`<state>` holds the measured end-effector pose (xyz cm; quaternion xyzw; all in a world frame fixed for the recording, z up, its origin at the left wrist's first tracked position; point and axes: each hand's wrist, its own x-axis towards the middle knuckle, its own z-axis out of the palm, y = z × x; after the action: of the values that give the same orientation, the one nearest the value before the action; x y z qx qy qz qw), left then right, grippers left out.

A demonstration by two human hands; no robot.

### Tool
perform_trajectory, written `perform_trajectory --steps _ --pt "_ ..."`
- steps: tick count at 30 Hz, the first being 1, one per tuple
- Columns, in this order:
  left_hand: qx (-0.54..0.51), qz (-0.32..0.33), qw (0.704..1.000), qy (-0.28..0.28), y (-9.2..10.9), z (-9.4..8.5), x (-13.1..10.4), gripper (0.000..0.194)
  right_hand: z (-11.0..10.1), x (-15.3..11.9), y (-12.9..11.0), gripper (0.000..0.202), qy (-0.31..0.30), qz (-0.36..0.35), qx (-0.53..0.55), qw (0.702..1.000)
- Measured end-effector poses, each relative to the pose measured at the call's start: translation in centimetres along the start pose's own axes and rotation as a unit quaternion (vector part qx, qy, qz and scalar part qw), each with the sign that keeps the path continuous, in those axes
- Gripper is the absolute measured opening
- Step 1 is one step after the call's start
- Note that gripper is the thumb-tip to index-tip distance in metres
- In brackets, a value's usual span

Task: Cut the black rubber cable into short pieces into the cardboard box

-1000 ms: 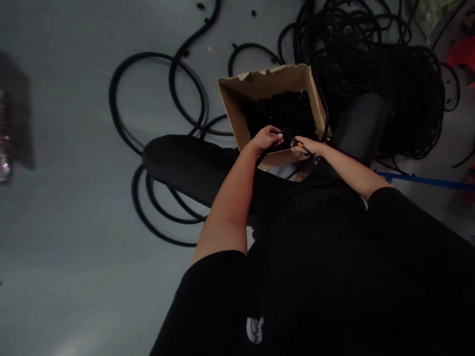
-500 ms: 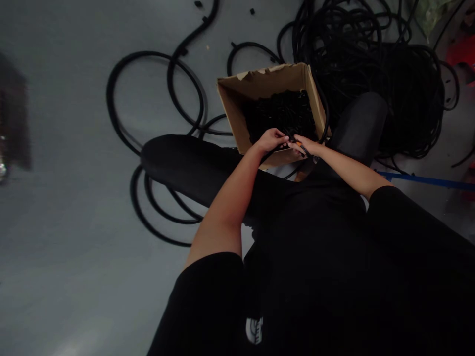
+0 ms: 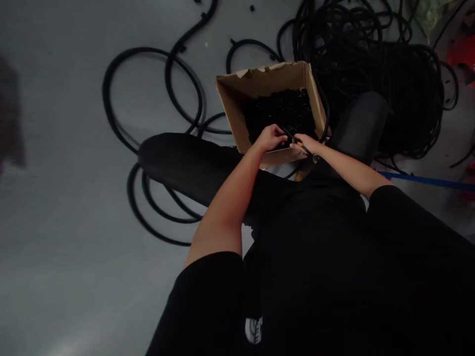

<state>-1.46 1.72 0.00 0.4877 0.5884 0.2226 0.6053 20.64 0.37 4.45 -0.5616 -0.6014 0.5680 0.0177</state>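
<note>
Over the near rim of a cardboard box, my two hands work close together. My left hand is closed, fingertips pinched on what looks like a black hose, mostly hidden behind the fingers. My right hand is wrapped round a hand cutter with black and orange handles. Its dark, narrow jaws point up and left towards my left fingertips. Inside the box lies a heap of small black pieces, too dark to make out one by one.
A large tangled pile of black hose lies right of the box. Loose hose loops spread on the grey floor to the left. Small black bits are scattered beyond the box. A blue strip extends at the right.
My left fingers have shifted slightly up and away from the right hand, and the cutter's jaws show more plainly between them. The whole view has moved a little.
</note>
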Motion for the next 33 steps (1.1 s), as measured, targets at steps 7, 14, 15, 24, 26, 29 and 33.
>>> perform_trajectory --steps 7,14,15,24,26,29,33 --pt "-0.023 -0.028 0.995 -0.09 -0.3 -0.8 0.3 0.033 0.0 -0.2 -0.6 0.026 -0.014 -0.003 0.02 1.0" --pt "0.006 -0.027 0.99 -0.135 -0.4 -2.0 1.2 0.024 -0.4 -1.0 -0.3 0.024 -0.005 0.003 -0.009 1.0" --pt "0.005 -0.028 0.99 -0.135 -0.4 -2.0 1.1 0.025 -0.4 -1.0 -0.2 0.023 -0.014 0.003 -0.002 1.0" --pt "-0.059 -0.029 0.986 -0.155 -0.2 -2.1 -0.2 0.033 -0.4 0.4 0.1 0.027 -0.021 -0.008 0.038 0.999" --pt "-0.057 -0.03 0.989 -0.134 -0.4 -2.4 0.1 0.034 -0.5 0.4 0.6 0.025 -0.015 -0.006 0.034 0.999" --pt "-0.061 -0.034 0.993 -0.096 -0.5 -2.4 0.5 0.031 -0.6 0.1 0.8 0.027 -0.024 0.01 0.052 0.998" --pt "-0.094 -0.053 0.994 -0.035 0.2 -1.7 0.2 0.034 -0.2 -0.2 0.1 0.031 -0.011 0.046 0.121 0.992"
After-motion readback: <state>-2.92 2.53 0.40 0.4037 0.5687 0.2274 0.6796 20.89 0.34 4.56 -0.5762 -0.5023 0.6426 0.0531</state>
